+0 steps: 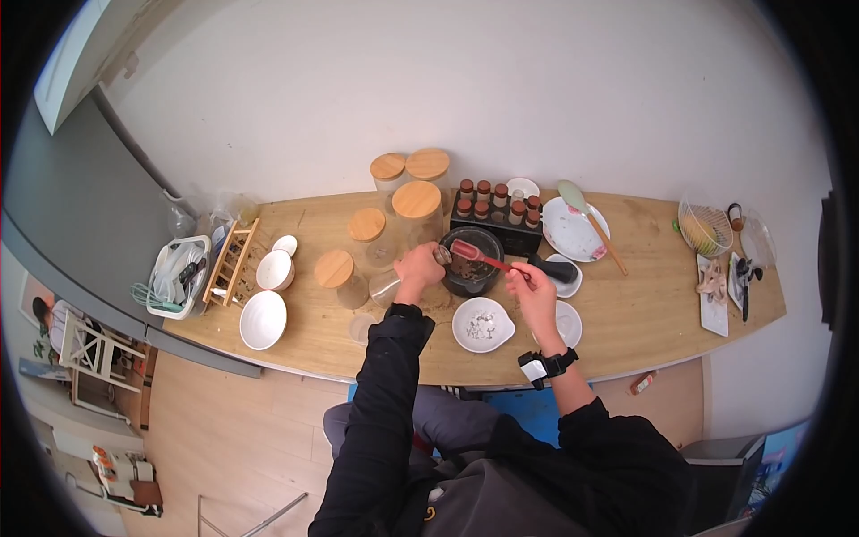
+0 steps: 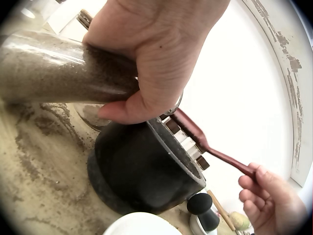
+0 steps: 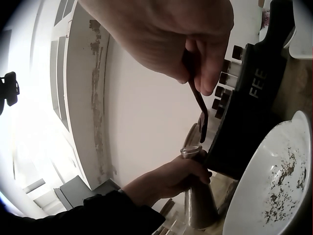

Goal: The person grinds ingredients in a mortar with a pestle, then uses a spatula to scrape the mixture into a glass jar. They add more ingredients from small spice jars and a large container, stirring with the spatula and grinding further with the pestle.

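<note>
My left hand [image 1: 419, 270] grips a glass bottle [image 2: 54, 68] filled with greyish-brown powder. The bottle lies tilted, its mouth at the left rim of a black mortar [image 2: 137, 166]. Between thumb and fingers, my right hand [image 1: 534, 302] pinches the handle of a red scoop [image 1: 467, 250]. The scoop's head overlaps the mortar's opening in the head view, close by the bottle's mouth. In the right wrist view the scoop hangs just above the bottle's neck [image 3: 190, 151]. Dark matter shows inside the mortar. In front of it sits a white spouted bowl [image 1: 483, 325] with dark flecks.
Wooden-lidded jars [image 1: 418, 200] stand behind and left of the mortar. A black spice rack [image 1: 495, 234] holds several brown-capped bottles. A black pestle [image 1: 555, 269] rests on a white dish at right. Further right lies a green-headed spatula [image 1: 571, 194] over a floral plate [image 1: 573, 240]. Powder is scattered on the tabletop [image 2: 49, 161].
</note>
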A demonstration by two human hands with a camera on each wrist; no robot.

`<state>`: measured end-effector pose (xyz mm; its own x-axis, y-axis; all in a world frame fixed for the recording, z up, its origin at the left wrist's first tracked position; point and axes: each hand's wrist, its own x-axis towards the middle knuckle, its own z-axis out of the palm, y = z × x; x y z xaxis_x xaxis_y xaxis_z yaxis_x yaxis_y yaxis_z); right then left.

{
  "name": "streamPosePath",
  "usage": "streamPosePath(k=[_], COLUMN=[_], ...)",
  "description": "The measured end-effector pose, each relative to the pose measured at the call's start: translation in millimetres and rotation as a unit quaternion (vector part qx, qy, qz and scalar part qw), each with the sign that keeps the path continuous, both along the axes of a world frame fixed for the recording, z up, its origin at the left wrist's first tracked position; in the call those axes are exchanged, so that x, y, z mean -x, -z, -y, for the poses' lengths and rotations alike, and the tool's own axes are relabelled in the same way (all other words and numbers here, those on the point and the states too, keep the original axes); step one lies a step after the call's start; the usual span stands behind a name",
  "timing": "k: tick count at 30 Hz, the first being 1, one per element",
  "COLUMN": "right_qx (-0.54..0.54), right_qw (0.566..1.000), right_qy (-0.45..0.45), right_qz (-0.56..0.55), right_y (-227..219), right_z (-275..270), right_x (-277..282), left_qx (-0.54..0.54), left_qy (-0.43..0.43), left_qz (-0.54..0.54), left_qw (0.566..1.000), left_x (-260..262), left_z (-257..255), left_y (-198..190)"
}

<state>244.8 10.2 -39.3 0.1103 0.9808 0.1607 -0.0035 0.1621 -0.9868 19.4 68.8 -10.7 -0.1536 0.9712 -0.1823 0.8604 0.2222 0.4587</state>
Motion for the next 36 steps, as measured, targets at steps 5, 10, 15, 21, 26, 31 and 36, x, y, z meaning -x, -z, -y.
streamPosePath(k=[5,10,15,21,26,31,36], right_qx=[-0.161,-0.232,-0.232,-0.028,0.098,0.099,0.124], right_qw=[0.966,0.937,0.89,0.952,0.991,0.993,0.988], right_qy=[0.023,0.061,0.057,-0.048,-0.072,-0.057,-0.046], right_qz=[0.2,0.254,0.389,0.3,0.059,-0.02,-0.074], right_y=[-39,-50,-37,-23,8,18,18], right_z=[15,6,-19,-38,-44,-39,-32], right_x=[2,0,-11,-13,-12,-5,-3], left_qx=[0.005,0.004,0.006,0.005,0.002,0.0,0.0], left_qy=[-0.001,0.004,0.004,-0.001,0.003,0.001,0.0], left_qz=[0.002,-0.002,-0.002,-0.004,0.003,-0.002,-0.003], left_qw=[1.0,1.0,1.0,1.0,1.0,1.0,1.0], left_x=[0,-1,0,-1,0,0,-1], left_z=[0,1,2,2,0,0,1], left_y=[-1,-2,-3,-3,-1,0,-3])
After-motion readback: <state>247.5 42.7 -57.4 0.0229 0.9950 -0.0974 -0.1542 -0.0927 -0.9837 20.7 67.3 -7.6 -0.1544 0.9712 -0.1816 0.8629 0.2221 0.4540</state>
